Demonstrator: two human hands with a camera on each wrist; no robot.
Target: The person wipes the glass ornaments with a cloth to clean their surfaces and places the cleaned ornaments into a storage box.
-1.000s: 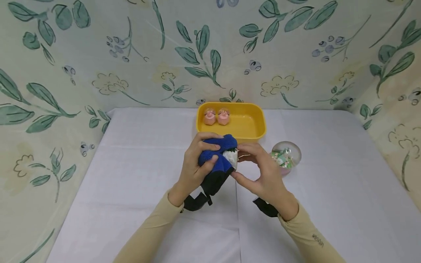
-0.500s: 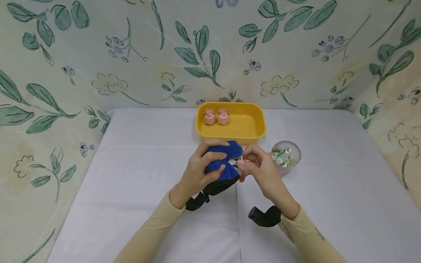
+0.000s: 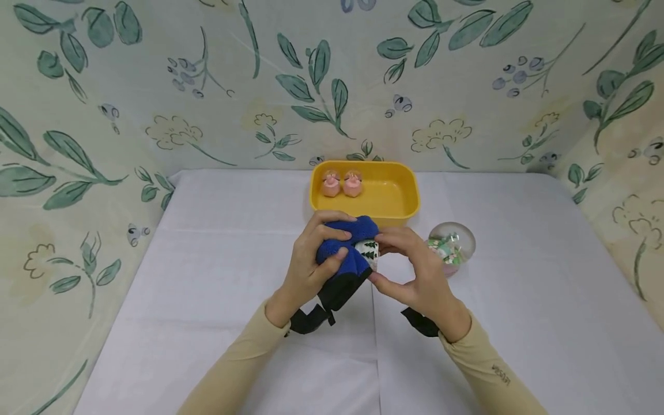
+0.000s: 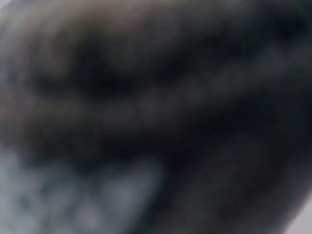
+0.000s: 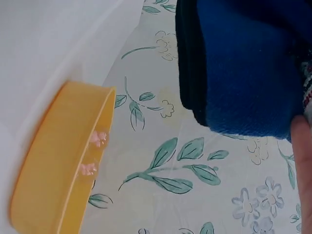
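Note:
In the head view my left hand (image 3: 303, 265) grips a soft cloth (image 3: 355, 263), blue and fuzzy on one side and black on the other, wrapped round a white object (image 3: 367, 249). Dark green trees are printed on the white side that shows; the rest is hidden in the folds. From the right, the thumb and fingers of my right hand (image 3: 422, 279) hold the white object's edge. The right wrist view shows the cloth (image 5: 248, 73) hanging, with a fingertip (image 5: 301, 129) at its right. The left wrist view is dark and blurred.
Just beyond my hands stands a yellow tray (image 3: 386, 199) with two small pink figures (image 3: 342, 184) in its left end. A clear snow globe (image 3: 450, 249) with green and white bits inside stands beside my right hand. A leaf-patterned backdrop (image 3: 321, 92) rises behind the white tabletop (image 3: 223, 253).
Half a second ago my right fingers were bunched tightly at the white object, lower and closer in; now they are spread wider on its edge. The object has turned, bringing the printed trees into view.

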